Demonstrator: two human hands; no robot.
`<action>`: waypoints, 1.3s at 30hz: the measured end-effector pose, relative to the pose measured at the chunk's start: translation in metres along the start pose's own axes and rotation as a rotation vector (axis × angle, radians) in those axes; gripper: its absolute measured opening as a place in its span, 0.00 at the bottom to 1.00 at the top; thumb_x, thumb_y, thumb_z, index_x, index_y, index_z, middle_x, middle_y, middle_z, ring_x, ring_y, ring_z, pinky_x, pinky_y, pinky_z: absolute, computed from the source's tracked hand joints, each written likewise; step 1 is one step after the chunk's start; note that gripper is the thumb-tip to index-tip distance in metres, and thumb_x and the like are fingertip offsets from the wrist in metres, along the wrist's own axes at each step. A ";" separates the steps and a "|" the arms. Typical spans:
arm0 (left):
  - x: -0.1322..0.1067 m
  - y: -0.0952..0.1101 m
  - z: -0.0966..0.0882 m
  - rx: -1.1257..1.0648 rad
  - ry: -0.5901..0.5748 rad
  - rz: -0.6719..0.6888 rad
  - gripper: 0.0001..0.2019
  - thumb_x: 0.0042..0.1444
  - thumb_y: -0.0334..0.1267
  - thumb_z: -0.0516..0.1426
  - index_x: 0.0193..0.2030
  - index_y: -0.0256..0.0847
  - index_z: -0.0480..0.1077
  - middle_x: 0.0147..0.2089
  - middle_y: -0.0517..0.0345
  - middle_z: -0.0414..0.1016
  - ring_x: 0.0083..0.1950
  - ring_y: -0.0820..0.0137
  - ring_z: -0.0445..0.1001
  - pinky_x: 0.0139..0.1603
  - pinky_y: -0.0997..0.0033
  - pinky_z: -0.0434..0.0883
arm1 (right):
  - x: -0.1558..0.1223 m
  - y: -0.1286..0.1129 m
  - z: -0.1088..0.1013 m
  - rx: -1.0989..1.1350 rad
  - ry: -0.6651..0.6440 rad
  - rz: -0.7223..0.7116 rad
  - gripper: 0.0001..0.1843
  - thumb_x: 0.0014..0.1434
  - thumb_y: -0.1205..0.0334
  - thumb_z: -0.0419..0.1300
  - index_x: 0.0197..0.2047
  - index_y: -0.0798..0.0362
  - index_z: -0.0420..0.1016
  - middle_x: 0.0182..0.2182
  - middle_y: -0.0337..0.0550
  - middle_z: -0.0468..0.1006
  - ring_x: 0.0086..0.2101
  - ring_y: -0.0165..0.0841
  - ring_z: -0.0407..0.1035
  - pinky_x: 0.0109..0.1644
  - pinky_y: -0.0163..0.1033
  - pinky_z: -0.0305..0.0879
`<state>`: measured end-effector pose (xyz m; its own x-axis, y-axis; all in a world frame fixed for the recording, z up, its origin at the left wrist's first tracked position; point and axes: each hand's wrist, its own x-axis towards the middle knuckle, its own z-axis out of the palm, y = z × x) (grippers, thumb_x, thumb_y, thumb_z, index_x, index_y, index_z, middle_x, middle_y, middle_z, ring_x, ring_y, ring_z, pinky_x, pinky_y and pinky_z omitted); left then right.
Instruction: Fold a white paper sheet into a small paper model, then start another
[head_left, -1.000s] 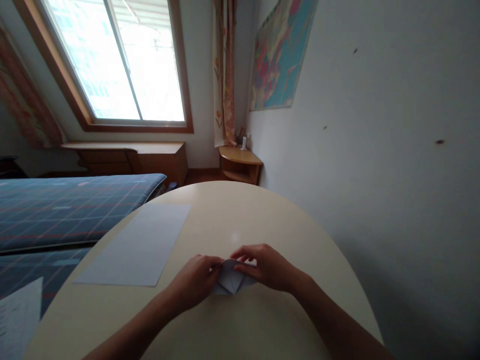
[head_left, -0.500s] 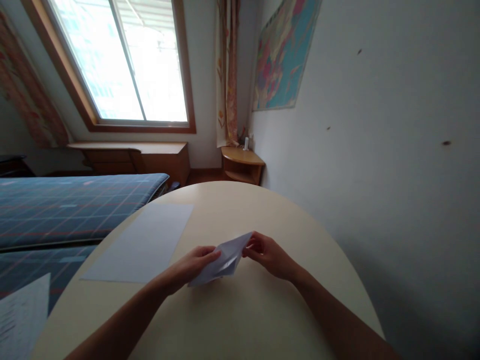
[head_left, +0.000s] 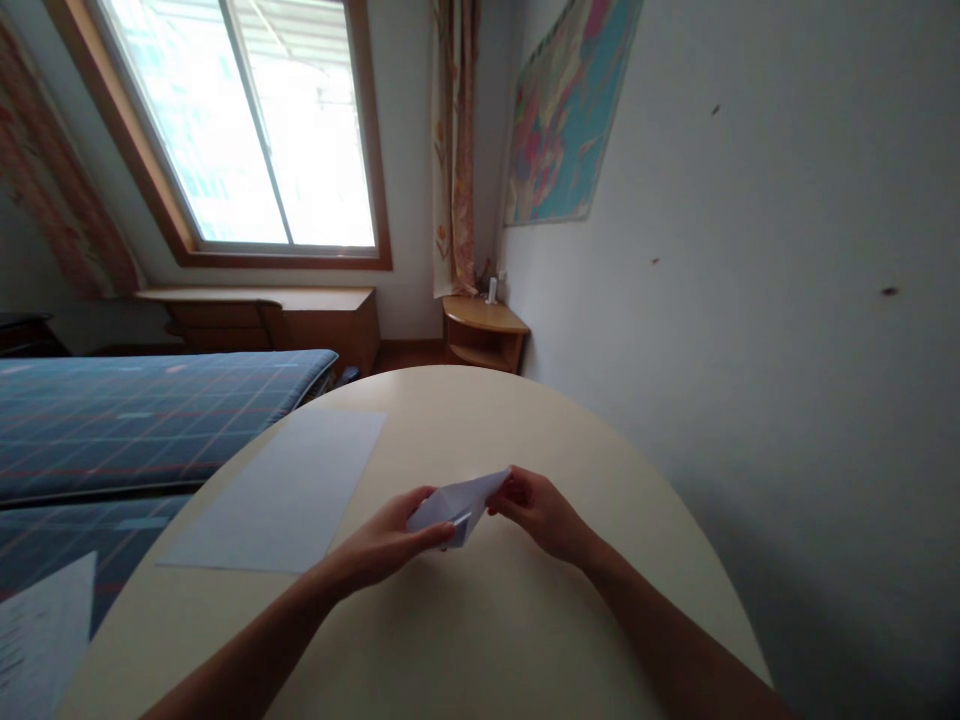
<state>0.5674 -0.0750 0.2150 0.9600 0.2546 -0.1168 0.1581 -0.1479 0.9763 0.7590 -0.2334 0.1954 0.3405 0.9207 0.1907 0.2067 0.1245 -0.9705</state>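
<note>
Left hand [head_left: 391, 540] now wraps the folded paper [head_left: 463, 496], its grip shifted to the six o'clock edge — right hand [head_left: 536, 512] pinching the two o'clock tip, seemingly bracing both sides

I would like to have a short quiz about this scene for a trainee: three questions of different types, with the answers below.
1. True or false: the left hand and the right hand both touch the folded paper.
2. Which pattern shows on the blue mattress?
A) dots
B) crossing lines
C) flowers
3. Fill in the blank: seen from the head camera, the flat white sheet lies on the round table to the ____ of the folded paper.

Key
1. True
2. B
3. left
</note>
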 end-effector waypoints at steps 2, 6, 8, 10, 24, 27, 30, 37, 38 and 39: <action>0.002 -0.002 0.001 0.001 0.010 0.000 0.25 0.55 0.57 0.59 0.48 0.35 0.71 0.42 0.52 0.75 0.41 0.62 0.72 0.42 0.67 0.67 | 0.000 0.000 -0.001 0.014 -0.015 0.004 0.15 0.57 0.51 0.66 0.38 0.54 0.73 0.34 0.43 0.79 0.36 0.34 0.73 0.42 0.40 0.69; 0.005 -0.003 0.001 0.019 0.059 -0.022 0.27 0.57 0.61 0.54 0.42 0.35 0.74 0.34 0.57 0.74 0.34 0.68 0.68 0.34 0.71 0.62 | -0.001 0.002 -0.004 0.011 -0.043 0.030 0.16 0.56 0.51 0.67 0.39 0.55 0.74 0.35 0.44 0.80 0.36 0.35 0.74 0.43 0.42 0.70; 0.005 -0.002 0.002 -0.007 0.091 -0.063 0.28 0.56 0.62 0.54 0.43 0.36 0.75 0.34 0.57 0.75 0.34 0.67 0.68 0.33 0.72 0.61 | -0.002 0.001 -0.004 0.001 -0.054 0.045 0.17 0.54 0.51 0.68 0.38 0.55 0.73 0.35 0.44 0.81 0.37 0.36 0.75 0.44 0.43 0.70; 0.003 0.000 0.003 -0.046 0.122 -0.108 0.29 0.56 0.62 0.54 0.45 0.36 0.76 0.36 0.55 0.76 0.36 0.65 0.69 0.34 0.71 0.61 | -0.002 0.000 -0.003 -0.002 -0.066 0.051 0.17 0.54 0.51 0.68 0.38 0.55 0.74 0.37 0.45 0.81 0.38 0.37 0.75 0.46 0.45 0.71; 0.000 0.003 0.007 -0.416 0.076 -0.188 0.28 0.52 0.57 0.61 0.50 0.35 0.75 0.42 0.49 0.80 0.38 0.63 0.73 0.35 0.71 0.63 | -0.001 -0.002 -0.002 0.081 -0.049 0.013 0.16 0.55 0.52 0.68 0.41 0.54 0.75 0.39 0.46 0.81 0.40 0.37 0.75 0.49 0.47 0.71; -0.001 0.004 0.008 -0.470 0.067 -0.186 0.27 0.52 0.55 0.62 0.50 0.34 0.75 0.42 0.48 0.79 0.37 0.65 0.73 0.34 0.72 0.63 | -0.001 -0.002 -0.001 0.151 -0.051 -0.007 0.18 0.56 0.52 0.67 0.44 0.54 0.74 0.39 0.46 0.81 0.39 0.36 0.75 0.48 0.46 0.71; -0.001 0.004 0.009 -0.489 0.065 -0.177 0.27 0.52 0.54 0.62 0.50 0.33 0.75 0.43 0.47 0.79 0.38 0.65 0.73 0.35 0.72 0.63 | -0.001 -0.003 0.000 0.153 -0.033 -0.009 0.18 0.57 0.50 0.67 0.44 0.54 0.73 0.37 0.46 0.80 0.37 0.35 0.75 0.46 0.45 0.71; 0.003 0.007 0.019 -0.397 0.244 -0.099 0.30 0.49 0.59 0.63 0.50 0.34 0.76 0.41 0.49 0.79 0.39 0.64 0.73 0.36 0.72 0.64 | -0.005 -0.012 0.008 0.178 -0.081 0.009 0.26 0.61 0.48 0.62 0.57 0.49 0.64 0.54 0.51 0.73 0.46 0.37 0.73 0.49 0.45 0.70; 0.004 0.006 0.020 -0.371 0.264 -0.098 0.31 0.49 0.60 0.62 0.49 0.34 0.76 0.39 0.49 0.79 0.38 0.63 0.73 0.35 0.72 0.64 | -0.006 -0.013 0.011 0.179 -0.076 0.007 0.27 0.60 0.48 0.62 0.58 0.48 0.63 0.56 0.51 0.71 0.48 0.38 0.72 0.50 0.46 0.69; 0.004 0.005 0.020 -0.349 0.272 -0.103 0.31 0.49 0.61 0.61 0.48 0.33 0.77 0.38 0.49 0.79 0.36 0.64 0.73 0.34 0.72 0.64 | -0.007 -0.015 0.014 0.172 -0.068 0.007 0.28 0.60 0.49 0.63 0.59 0.48 0.63 0.58 0.51 0.69 0.50 0.38 0.71 0.51 0.46 0.69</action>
<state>0.5767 -0.0940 0.2158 0.8401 0.5002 -0.2099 0.1171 0.2106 0.9705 0.7406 -0.2366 0.2065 0.2772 0.9440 0.1793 0.0422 0.1744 -0.9838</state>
